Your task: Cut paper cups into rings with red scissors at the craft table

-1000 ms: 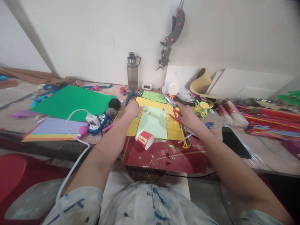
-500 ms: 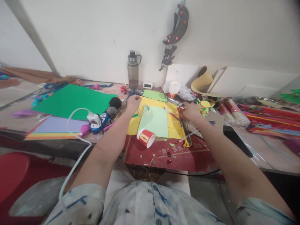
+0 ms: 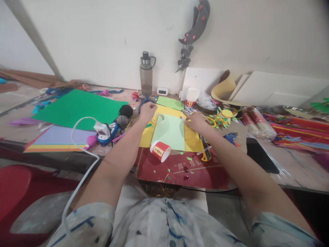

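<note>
My left hand hovers over the left part of the yellow sheet, fingers curled into a pinch; anything in them is too small to make out. Just right of it, a roll of tape rests by the pale green sheet. My right hand reaches palm down over that sheet's right edge, fingers bent but apart. What lies under its fingertips is hidden. A yellow ring-shaped handle shows beside it. Nearer me, a red and white paper cup lies on its side across the sheet's front edge.
A yellow-handled cutter lies on the red board among paper scraps. At left are a large green sheet and a power strip with a white cable. A bottle and an upright cup stand behind.
My right hand has moved left and come down toward the pale green sheet, away from the red-handled item it was at. My left hand has barely moved.
</note>
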Available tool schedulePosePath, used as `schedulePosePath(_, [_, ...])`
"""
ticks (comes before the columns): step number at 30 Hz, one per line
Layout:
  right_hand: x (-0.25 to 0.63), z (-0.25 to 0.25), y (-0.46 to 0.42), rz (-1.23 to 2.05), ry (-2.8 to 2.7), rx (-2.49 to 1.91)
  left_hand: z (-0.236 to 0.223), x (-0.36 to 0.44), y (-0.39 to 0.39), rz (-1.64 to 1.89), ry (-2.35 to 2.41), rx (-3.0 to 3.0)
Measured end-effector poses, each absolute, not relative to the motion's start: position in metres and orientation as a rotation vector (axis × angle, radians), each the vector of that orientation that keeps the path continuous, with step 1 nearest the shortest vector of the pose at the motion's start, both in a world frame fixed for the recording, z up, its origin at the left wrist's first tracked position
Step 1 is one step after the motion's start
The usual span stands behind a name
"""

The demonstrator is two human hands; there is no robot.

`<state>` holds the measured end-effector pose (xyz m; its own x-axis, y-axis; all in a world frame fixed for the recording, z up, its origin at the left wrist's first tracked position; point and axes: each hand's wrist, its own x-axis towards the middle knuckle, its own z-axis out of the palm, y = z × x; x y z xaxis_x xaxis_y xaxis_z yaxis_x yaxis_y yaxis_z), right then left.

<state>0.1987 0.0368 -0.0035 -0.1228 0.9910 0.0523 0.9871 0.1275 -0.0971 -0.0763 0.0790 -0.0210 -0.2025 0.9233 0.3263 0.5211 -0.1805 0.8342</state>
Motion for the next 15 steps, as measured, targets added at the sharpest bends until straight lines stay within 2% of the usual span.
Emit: schedulePosePath(15, [0.198,-0.002,0.052,0.21,-2.283,-1.965,-0.02,-0.072,0.076,1.29,1.651,1.703])
